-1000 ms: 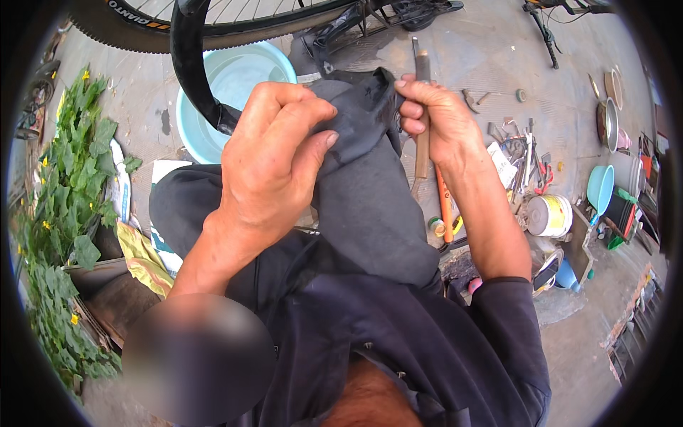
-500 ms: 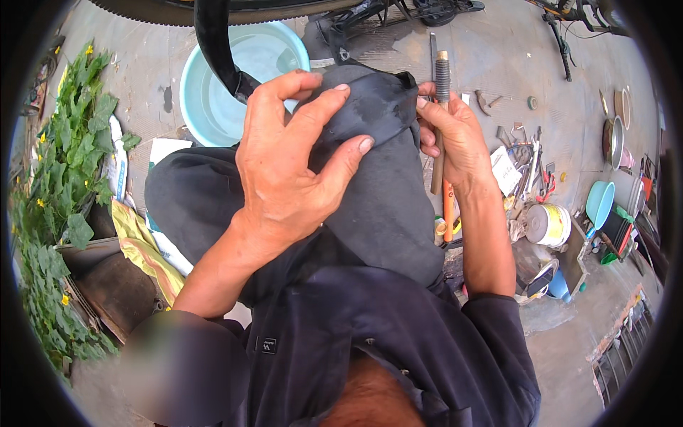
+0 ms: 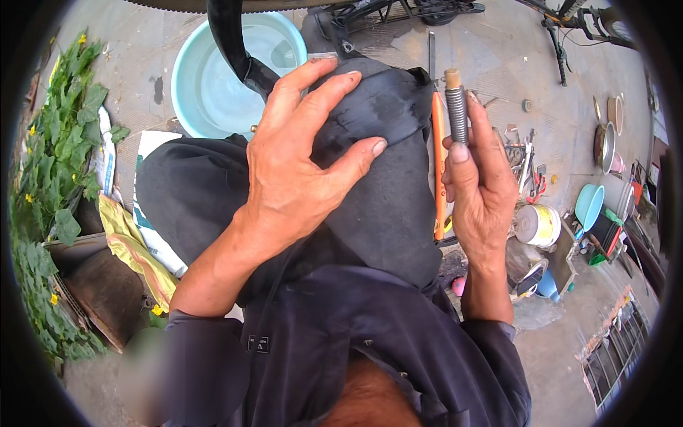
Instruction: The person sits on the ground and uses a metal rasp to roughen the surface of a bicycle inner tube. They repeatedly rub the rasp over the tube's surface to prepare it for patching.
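A black rubber inner tube (image 3: pixel 388 99) is stretched flat over my knee, with darker damp-looking patches on top. Its other end hangs as a round loop (image 3: pixel 231 43) below a tyre. My left hand (image 3: pixel 306 153) lies over the tube with fingers spread, thumb and fingertips on or just above the rubber. To the right of the knee, my right hand (image 3: pixel 484 178) is closed around a wooden stick (image 3: pixel 453 78) with coiled metal wire round its upper part; the stick points up, apart from the tube. A long tool with an orange handle (image 3: pixel 438 164) lies beside my thigh.
A light-blue basin of water (image 3: pixel 183 78) stands beyond my left knee. Leafy plants (image 3: pixel 50 213) and a yellow sack (image 3: pixel 139 249) line the left side. Scattered tools (image 3: pixel 530 167), a white bucket (image 3: pixel 537 225) and a turquoise basin (image 3: pixel 589 205) are at right.
My right hand has drawn away from the tube's edge, rightward and nearer to me, carrying the wire-wrapped stick. My left hand has shifted slightly right, still over the tube.
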Demonstrator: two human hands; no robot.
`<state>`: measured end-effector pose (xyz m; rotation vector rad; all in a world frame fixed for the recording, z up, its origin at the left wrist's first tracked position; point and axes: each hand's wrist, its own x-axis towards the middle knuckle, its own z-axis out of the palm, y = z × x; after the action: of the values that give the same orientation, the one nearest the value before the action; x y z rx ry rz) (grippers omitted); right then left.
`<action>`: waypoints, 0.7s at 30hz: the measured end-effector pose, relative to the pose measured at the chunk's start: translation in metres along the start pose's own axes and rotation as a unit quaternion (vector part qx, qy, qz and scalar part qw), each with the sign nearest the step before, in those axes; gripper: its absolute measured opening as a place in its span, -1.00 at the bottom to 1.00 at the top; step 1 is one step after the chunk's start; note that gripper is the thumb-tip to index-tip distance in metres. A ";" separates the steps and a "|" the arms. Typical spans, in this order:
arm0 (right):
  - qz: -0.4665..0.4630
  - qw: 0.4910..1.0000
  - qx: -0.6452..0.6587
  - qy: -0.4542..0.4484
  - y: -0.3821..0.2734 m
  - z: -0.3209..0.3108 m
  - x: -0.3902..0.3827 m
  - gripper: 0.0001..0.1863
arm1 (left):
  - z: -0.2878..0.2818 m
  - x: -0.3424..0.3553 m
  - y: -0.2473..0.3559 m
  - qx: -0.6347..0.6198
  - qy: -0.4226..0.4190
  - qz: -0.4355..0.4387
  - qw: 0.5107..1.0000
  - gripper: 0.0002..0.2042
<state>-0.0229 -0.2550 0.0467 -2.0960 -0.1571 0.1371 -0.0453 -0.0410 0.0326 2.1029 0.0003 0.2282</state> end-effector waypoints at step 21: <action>-0.164 0.956 -0.230 -0.077 -0.036 0.005 0.004 -0.45 | 0.000 -0.001 -0.001 -0.006 -0.014 -0.012 1.000 -0.41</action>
<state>-0.0222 -0.2316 0.0751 -2.4835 -0.6853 0.0661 -0.0462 -0.0410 0.0314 2.0935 0.0063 0.1838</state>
